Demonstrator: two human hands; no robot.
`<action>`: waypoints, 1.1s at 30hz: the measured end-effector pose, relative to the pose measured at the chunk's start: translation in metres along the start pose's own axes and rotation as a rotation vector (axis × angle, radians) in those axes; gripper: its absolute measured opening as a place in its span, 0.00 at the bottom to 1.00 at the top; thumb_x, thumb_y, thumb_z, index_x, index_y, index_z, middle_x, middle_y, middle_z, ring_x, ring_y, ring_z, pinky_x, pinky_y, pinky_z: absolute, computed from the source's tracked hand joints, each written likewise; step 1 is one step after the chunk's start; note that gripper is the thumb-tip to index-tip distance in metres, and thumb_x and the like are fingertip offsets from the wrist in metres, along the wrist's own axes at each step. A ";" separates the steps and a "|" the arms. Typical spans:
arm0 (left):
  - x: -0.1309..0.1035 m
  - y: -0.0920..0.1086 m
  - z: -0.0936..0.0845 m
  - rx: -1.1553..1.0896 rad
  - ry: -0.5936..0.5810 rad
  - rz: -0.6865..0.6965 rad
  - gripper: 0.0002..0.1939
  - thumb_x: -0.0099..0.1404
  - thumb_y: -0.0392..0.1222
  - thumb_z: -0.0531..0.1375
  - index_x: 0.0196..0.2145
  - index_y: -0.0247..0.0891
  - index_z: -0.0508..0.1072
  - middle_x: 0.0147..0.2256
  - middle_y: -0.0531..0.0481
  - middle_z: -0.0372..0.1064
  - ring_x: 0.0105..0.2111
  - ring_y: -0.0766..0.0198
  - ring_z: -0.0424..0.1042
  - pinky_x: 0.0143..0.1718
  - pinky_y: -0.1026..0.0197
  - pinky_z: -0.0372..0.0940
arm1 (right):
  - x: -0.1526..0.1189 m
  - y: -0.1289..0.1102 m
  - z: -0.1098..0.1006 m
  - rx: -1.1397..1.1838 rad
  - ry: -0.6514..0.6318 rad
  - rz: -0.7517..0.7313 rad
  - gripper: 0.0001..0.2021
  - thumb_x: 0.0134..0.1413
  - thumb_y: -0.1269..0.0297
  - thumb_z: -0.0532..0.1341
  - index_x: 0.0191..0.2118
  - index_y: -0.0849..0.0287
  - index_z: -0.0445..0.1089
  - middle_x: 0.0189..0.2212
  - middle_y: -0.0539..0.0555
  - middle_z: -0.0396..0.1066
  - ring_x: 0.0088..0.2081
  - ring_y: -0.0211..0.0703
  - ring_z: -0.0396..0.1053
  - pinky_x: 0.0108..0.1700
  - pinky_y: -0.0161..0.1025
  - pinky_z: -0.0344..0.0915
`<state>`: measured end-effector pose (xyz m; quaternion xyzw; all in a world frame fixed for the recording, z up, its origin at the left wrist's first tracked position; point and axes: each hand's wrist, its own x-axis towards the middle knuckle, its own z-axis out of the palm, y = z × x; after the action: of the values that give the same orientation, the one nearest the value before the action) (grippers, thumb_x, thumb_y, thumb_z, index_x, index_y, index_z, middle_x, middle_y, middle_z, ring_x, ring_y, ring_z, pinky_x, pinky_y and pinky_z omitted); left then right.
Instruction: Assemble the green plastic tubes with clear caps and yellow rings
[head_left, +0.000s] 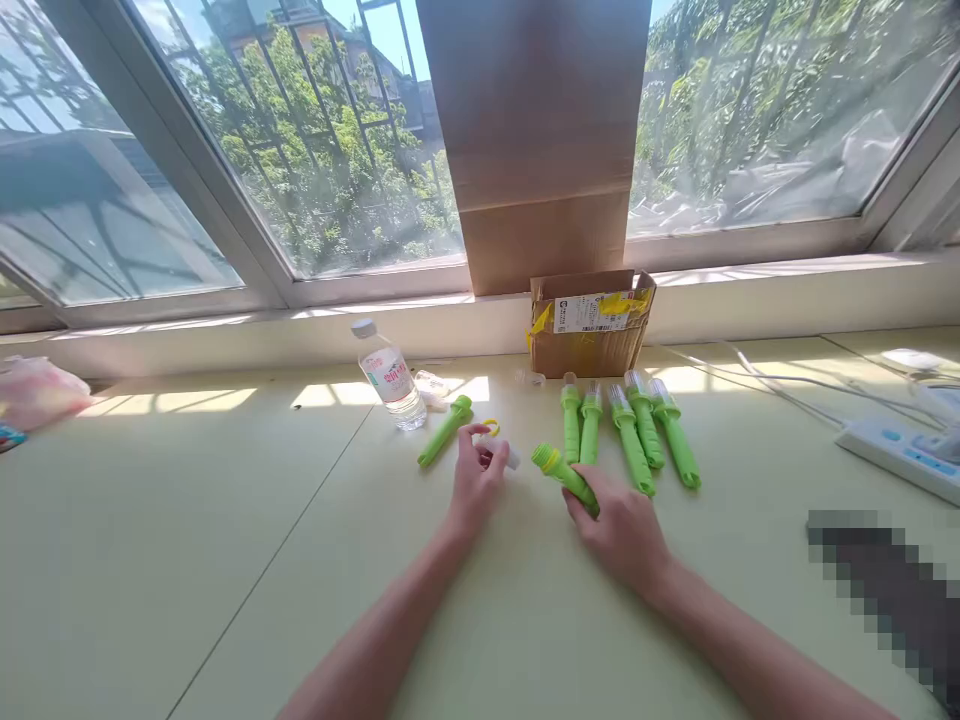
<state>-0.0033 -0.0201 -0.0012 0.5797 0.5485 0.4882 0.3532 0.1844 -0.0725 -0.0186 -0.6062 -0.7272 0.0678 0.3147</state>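
Observation:
My right hand (619,525) is closed around a ridged green plastic tube-shaped handle (559,468) with a yellow ring near its threaded open end, which tilts up to the left. Pinched in my left hand (480,470) is a small translucent plastic piece (511,458), its exact kind unclear; a yellow loop (491,427) shows at the fingertips. Left of that hand another green handle (445,432) lies on the table, no clear cap visible on it. Beyond my right hand lie several green handles (632,445) with clear caps, their tops pointing toward the window.
A water bottle (390,378) stands at the back left, beside a small clear wrapper (433,388). An opened cardboard box (589,340) is against the wall, with a clear cap (531,379) before it. White cables and a power strip (900,455) lie right; a pink bag (41,392) lies far left.

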 end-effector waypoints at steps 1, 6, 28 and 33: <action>0.000 0.000 0.000 -0.105 0.048 -0.023 0.18 0.60 0.50 0.56 0.43 0.41 0.57 0.24 0.55 0.66 0.23 0.67 0.65 0.26 0.66 0.56 | -0.001 0.000 0.000 -0.014 0.005 -0.033 0.13 0.56 0.61 0.53 0.45 0.55 0.67 0.34 0.51 0.74 0.31 0.43 0.70 0.28 0.35 0.57; -0.005 0.006 0.009 -0.440 -0.022 -0.042 0.20 0.57 0.48 0.61 0.41 0.41 0.57 0.29 0.51 0.72 0.33 0.63 0.72 0.37 0.62 0.62 | -0.003 0.002 -0.001 -0.049 -0.004 -0.071 0.12 0.56 0.63 0.54 0.44 0.54 0.68 0.35 0.49 0.73 0.34 0.41 0.70 0.30 0.34 0.58; -0.012 0.017 0.005 -0.512 -0.361 -0.138 0.19 0.55 0.47 0.63 0.43 0.36 0.70 0.42 0.43 0.71 0.38 0.61 0.69 0.38 0.60 0.63 | -0.004 0.005 -0.003 0.046 0.080 -0.135 0.13 0.60 0.60 0.51 0.44 0.59 0.67 0.34 0.53 0.72 0.33 0.40 0.69 0.31 0.33 0.58; -0.015 0.018 0.010 -0.455 -0.368 -0.144 0.23 0.55 0.48 0.63 0.46 0.36 0.68 0.41 0.43 0.72 0.39 0.60 0.69 0.38 0.60 0.63 | -0.002 0.004 -0.003 0.048 0.060 -0.059 0.11 0.58 0.60 0.53 0.43 0.58 0.67 0.33 0.52 0.72 0.31 0.39 0.68 0.30 0.33 0.58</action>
<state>0.0126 -0.0367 0.0106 0.5242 0.3914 0.4591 0.6010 0.1898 -0.0739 -0.0187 -0.5785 -0.7332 0.0578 0.3527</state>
